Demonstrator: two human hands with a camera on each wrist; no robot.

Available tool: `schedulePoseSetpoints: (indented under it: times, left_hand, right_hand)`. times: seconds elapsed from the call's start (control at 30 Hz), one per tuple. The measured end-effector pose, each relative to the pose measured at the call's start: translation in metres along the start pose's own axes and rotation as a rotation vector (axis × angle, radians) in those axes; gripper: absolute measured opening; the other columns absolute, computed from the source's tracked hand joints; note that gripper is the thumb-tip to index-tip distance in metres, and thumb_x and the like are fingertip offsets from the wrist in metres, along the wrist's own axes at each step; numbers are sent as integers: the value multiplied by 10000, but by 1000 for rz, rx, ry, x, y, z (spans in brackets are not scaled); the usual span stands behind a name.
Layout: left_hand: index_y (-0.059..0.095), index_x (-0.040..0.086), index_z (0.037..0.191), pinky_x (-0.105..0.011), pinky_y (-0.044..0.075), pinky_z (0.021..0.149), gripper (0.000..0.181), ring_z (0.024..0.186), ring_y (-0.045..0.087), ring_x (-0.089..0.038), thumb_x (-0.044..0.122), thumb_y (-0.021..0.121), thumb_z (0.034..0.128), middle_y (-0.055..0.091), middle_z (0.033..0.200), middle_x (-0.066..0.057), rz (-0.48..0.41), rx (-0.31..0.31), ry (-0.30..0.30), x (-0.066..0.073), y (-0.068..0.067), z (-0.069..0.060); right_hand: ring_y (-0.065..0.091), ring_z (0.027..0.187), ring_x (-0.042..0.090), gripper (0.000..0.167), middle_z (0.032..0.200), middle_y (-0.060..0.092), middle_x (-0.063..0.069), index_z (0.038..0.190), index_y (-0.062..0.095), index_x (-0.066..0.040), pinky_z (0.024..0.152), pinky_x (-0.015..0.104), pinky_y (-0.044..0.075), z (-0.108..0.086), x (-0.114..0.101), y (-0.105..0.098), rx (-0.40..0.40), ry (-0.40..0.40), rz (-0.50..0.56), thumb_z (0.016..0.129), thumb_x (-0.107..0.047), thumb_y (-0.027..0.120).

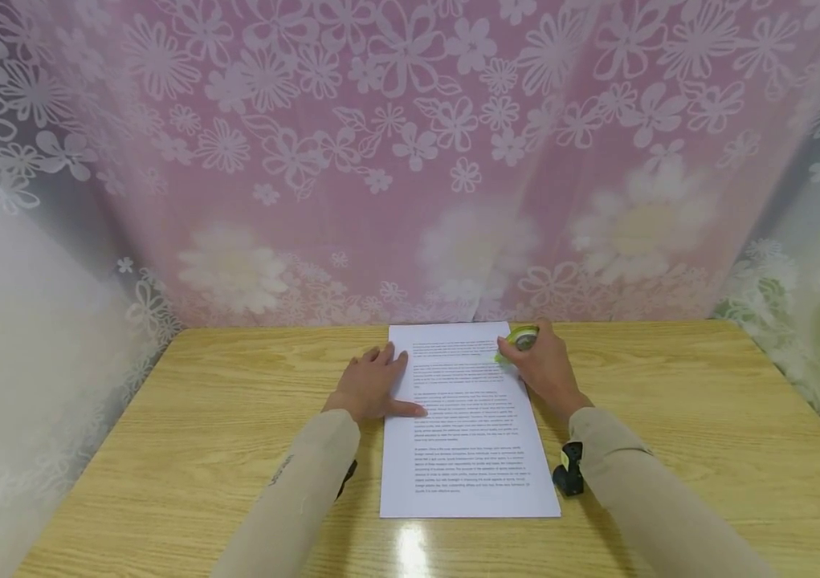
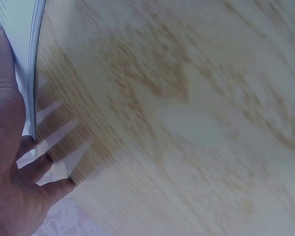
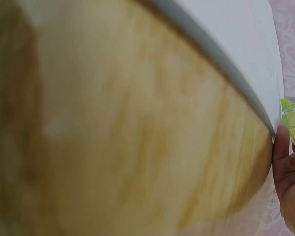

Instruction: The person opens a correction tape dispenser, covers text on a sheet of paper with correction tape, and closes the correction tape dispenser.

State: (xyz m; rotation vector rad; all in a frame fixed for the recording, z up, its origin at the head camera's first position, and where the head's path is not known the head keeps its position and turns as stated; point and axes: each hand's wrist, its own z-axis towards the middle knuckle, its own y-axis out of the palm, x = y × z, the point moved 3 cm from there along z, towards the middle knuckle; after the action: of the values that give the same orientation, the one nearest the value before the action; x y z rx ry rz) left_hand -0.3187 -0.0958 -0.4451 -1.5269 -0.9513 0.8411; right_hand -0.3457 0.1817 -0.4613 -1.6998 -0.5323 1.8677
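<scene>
A stack of white paper (image 1: 469, 502) lies on the table, its top sheet covered with printed paragraphs. My left hand (image 1: 369, 384) rests at the stack's left edge, with the thumb stretched over the print. In the left wrist view, the fingers (image 2: 37, 167) spread beside the paper's thick edge. A translucent green correction tape (image 1: 524, 337) is in my right hand (image 1: 550, 371), gripped at the upper right edge of the sheet. Its tip is down by the ends of the printed lines; whether it touches the paper I cannot tell. The right wrist view shows part of the green correction tape (image 3: 294, 118) at the frame's edge.
The wooden table (image 1: 236, 401) extends to both sides of the paper. Behind it hangs a pink curtain (image 1: 381, 201) with white flowers, and pale flowered curtains hang at left and right. A black wrist camera (image 1: 570, 470) sits beside the right sleeve.
</scene>
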Motion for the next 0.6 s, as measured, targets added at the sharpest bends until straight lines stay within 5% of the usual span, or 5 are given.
schedulePoseSetpoints:
  times: [0.6]
  left_hand:
    - [281,136,1518,-543,300,1044,1063,1355,313,-355,805,509,725,239,1545,-138,-4,-1,0,0,1,1]
  right_hand:
    - [582,697,240,643,971,578,198,1268,353,48,523,295,501,-3,0,-3,7,27,69,888,-368,663]
